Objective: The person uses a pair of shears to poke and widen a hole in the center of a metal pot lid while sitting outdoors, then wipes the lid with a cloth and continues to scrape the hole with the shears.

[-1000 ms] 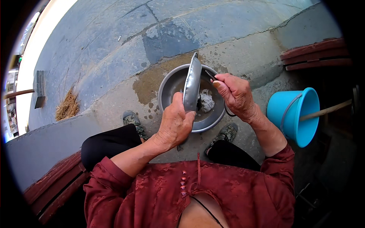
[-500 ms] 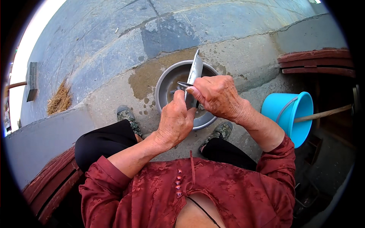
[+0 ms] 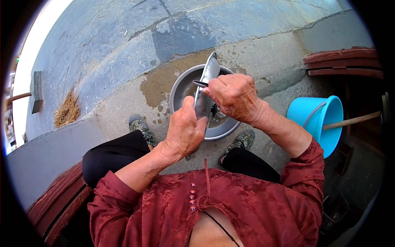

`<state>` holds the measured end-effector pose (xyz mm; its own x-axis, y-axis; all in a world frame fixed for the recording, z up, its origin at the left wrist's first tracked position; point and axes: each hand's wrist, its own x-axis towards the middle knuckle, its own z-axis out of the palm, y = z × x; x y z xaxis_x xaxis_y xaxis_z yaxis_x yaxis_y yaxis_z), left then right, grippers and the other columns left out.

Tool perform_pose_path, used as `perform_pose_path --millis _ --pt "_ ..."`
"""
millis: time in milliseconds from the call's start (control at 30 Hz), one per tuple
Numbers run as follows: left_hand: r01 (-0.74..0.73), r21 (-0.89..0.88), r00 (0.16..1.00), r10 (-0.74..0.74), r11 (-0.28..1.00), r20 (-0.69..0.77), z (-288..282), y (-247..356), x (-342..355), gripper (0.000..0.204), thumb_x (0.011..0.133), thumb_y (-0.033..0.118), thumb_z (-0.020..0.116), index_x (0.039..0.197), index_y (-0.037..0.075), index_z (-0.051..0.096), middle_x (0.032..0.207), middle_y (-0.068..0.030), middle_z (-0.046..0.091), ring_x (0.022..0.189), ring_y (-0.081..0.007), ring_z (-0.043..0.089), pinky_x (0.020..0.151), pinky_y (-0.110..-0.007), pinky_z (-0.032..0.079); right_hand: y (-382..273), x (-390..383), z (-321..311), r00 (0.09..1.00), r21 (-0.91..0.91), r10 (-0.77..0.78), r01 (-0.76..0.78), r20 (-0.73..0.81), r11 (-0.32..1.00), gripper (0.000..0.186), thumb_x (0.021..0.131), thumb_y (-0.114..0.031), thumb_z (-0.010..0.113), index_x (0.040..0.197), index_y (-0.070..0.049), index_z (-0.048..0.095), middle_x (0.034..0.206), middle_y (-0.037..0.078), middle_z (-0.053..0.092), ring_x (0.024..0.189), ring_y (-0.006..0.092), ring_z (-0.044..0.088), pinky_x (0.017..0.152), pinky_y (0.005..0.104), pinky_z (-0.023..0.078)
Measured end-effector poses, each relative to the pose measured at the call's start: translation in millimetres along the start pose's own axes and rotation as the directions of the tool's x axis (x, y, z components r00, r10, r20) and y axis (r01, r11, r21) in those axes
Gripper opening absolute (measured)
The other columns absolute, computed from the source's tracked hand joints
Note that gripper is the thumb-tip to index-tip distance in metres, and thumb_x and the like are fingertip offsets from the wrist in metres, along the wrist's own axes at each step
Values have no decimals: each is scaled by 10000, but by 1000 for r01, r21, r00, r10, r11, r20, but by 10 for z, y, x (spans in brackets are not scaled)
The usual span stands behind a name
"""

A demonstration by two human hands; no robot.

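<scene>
A grey metal basin (image 3: 222, 131) stands on the concrete step (image 3: 267, 57), its round rim whole on the left and partly covered on the right by the right hand (image 3: 236, 99). The step's cracked far edge runs beyond the basin, and blue-grey pavement (image 3: 111, 49) spreads out past it. A damp patch (image 3: 158, 88) lies just left of the basin. On the near side, a camouflage-patterned left shoe (image 3: 140, 125) and right shoe (image 3: 243, 142) flank the basin, leaving a narrow strip of concrete between them. To the right, well apart from the basin, is a light-blue bucket (image 3: 302, 109) with a wooden stick (image 3: 354, 120) in its mouth; bare concrete shows between the two.

Above the basin, a metal lid (image 3: 211, 68) is tipped up on edge. The left hand (image 3: 183, 131) has its grip clamped on the near part of the lid, thumb and fingers together. The right hand's grip is closed around a dark pointed tool (image 3: 200, 83), whose tip sticks out leftward across the lid's edge; whether it touches the metal, I cannot tell.
</scene>
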<state>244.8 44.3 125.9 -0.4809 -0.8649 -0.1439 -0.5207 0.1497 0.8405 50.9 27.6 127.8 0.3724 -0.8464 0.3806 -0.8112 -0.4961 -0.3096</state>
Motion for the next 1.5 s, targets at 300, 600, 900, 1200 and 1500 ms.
perform_pose_path --millis 300,600,900,1200,1500 --pt "-14 -5 1000 14 1000 5 11 39 41 337 776 8 645 1014 -34 410 733 -291 598 750 -502 617 638 -530 484 -105 12 -98 992 26 -115 114 59 993 250 895 -274 646 727 -111 557 596 40 554 552 211 615 514 344 483" --pt "8 -15 1000 -7 1000 22 -31 38 89 332 783 28 646 1021 -40 424 769 -297 612 781 -490 631 666 -498 500 161 34 7 999 -20 -50 49 -21 999 223 876 -257 668 751 -107 560 612 42 559 566 212 625 516 341 488" --pt "181 -23 978 -177 983 109 -142 1 187 381 778 64 660 1129 -13 533 945 -136 640 882 -228 627 805 -349 497 311 129 128 995 -76 84 -89 -59 993 193 889 -242 648 770 -105 584 643 57 603 593 216 648 543 346 509" --pt "149 -123 986 -139 981 88 -212 -44 185 419 759 90 678 1152 6 557 970 -72 638 883 -162 598 809 -303 491 319 207 248 987 -47 125 -130 -99 990 222 860 -220 660 726 -105 525 611 41 551 580 216 624 531 345 490" --pt "284 -371 959 -259 884 117 -244 -151 205 368 764 91 689 1097 0 563 958 -80 654 877 -165 606 811 -316 493 327 153 353 983 0 154 -155 -104 988 233 897 -247 636 740 -95 556 634 64 596 575 241 638 537 349 501"
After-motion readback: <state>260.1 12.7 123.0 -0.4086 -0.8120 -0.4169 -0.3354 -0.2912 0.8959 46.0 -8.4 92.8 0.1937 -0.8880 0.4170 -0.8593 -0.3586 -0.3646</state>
